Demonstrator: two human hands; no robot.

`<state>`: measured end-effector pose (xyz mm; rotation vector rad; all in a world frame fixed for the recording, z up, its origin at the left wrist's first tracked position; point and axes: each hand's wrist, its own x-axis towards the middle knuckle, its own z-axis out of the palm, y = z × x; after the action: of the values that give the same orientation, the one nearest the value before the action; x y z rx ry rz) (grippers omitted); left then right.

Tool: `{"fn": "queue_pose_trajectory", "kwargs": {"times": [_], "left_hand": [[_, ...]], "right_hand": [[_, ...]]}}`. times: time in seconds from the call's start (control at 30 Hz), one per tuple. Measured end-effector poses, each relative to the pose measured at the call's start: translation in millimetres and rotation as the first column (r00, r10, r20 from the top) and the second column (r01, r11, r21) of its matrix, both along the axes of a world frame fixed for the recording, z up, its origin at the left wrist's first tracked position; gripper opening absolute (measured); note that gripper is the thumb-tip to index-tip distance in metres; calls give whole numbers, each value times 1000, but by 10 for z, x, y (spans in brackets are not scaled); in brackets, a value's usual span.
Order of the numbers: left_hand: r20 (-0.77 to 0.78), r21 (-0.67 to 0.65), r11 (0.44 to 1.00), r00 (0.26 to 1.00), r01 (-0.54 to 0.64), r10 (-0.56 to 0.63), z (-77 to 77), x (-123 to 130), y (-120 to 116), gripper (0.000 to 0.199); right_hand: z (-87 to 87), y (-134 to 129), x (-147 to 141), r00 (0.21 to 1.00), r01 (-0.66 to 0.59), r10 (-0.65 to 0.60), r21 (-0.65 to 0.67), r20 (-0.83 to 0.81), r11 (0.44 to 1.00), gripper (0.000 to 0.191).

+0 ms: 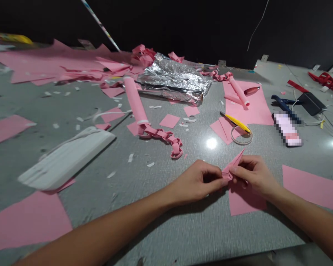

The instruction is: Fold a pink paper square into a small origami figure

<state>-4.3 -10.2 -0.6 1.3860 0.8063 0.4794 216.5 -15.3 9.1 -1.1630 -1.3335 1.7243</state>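
A small folded pink paper (235,162) with a pointed tip is held between both hands near the table's front right. My left hand (201,181) pinches its lower left part between thumb and fingers. On its right side, my right hand (255,175) grips it with the thumb on top; some fingertips are hidden behind. Beneath my right hand lies a flat pink sheet (245,203). Just beyond the hands are a yellow cutter (237,122), a tape ring (242,142) and another piece of pink paper (219,130).
A pink paper chain (162,135) joins a pink roll (135,99) at centre. Foil (174,77) lies behind. At left is a white packet (68,157); at right are a phone (288,129), blue-handled tool (284,105) and black box (312,103).
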Motion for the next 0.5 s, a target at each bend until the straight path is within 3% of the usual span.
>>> {"fn": "queue_pose_trajectory", "kwargs": {"times": [0.23,0.5], "left_hand": [[-7,73,994,997,-77,78,2,-7,-7,35],[-22,128,992,1000,-19,22,-10,-9,-14,39]], "right_hand": [[26,4,5,997,-75,73,54,37,996,42],[-3,-15,5,998,-66,64,109,25,992,45]]}}
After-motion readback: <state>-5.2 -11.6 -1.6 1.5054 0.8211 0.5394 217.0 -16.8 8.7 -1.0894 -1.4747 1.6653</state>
